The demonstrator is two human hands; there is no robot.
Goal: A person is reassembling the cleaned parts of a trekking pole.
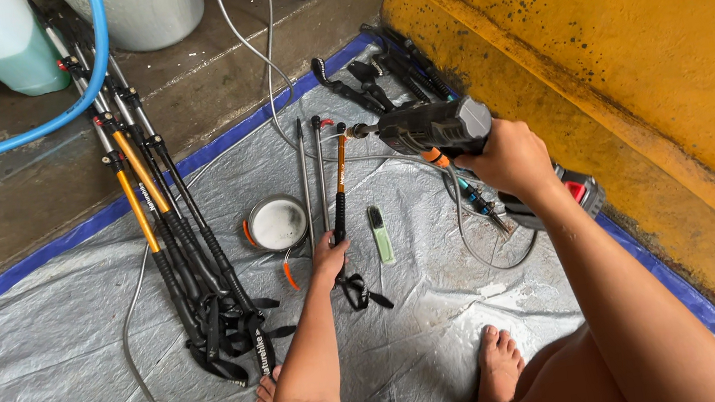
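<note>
My right hand (511,157) grips a dark cordless drill (435,126) held level, its bit pointing left at the top end of an orange-and-black trekking pole (339,185). My left hand (328,255) presses on that pole's black grip, holding it flat on the grey tarp (49,357). Two thin metal pole sections (311,179) lie just left of it. A small green tube (380,233) rests on the tarp to the right of my left hand.
A bundle of several black-and-orange trekking poles (176,241) lies at the left. A round metal dish (277,224) sits beside the thin sections. More black parts (378,76) lie near the yellow wall (629,40). A blue hose (39,126) and containers stand at the back.
</note>
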